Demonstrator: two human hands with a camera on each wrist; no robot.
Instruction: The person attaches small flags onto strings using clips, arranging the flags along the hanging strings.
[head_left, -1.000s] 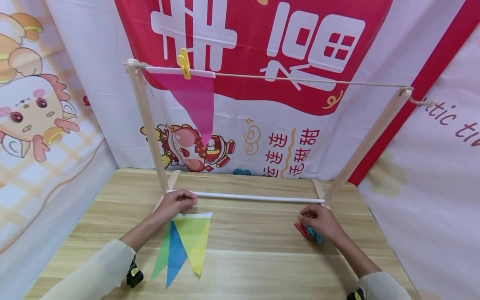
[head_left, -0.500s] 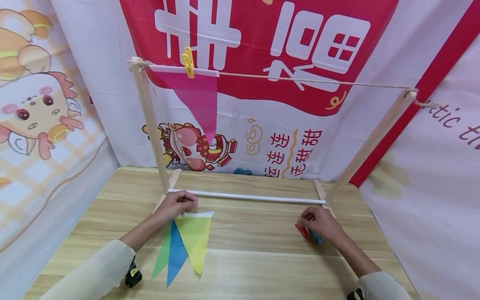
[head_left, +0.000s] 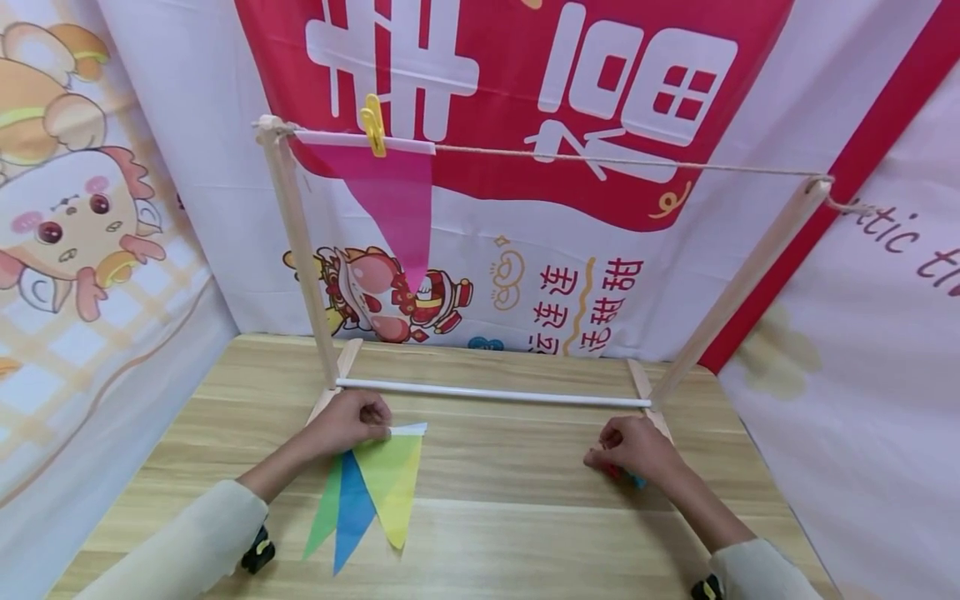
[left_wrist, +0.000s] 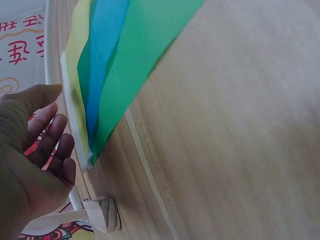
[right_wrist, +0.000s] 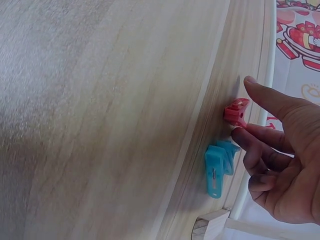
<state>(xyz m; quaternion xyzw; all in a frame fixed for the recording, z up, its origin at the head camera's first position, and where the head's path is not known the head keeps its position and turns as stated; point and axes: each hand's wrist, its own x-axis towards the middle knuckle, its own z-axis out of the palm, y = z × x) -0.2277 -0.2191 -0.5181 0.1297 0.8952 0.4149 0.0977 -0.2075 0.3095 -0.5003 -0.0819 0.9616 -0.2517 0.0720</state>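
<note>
On the pale wooden worktop (head_left: 495,517), the left hand (head_left: 348,421) has drawn back slightly and now pinches the white top band of the stacked yellow, blue and green triangular fabric pennants (head_left: 371,487). The right hand (head_left: 633,450) has closed in over the small red plastic clip (right_wrist: 236,112), fingers loosely curled and touching it, gripping nothing yet; the turquoise plastic clip (right_wrist: 218,167) lies just beside.

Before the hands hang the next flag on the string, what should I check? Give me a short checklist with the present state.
1. Free space on the string beside the pink flag: ok.
2. Yellow clip keeps the pink flag up: ok.
3. Left hand grips the flag stack: cannot tell.
4. Right hand holds a clip: not ok; red clip and blue clip lie on the table.
5. Frame post upright: ok.
</note>
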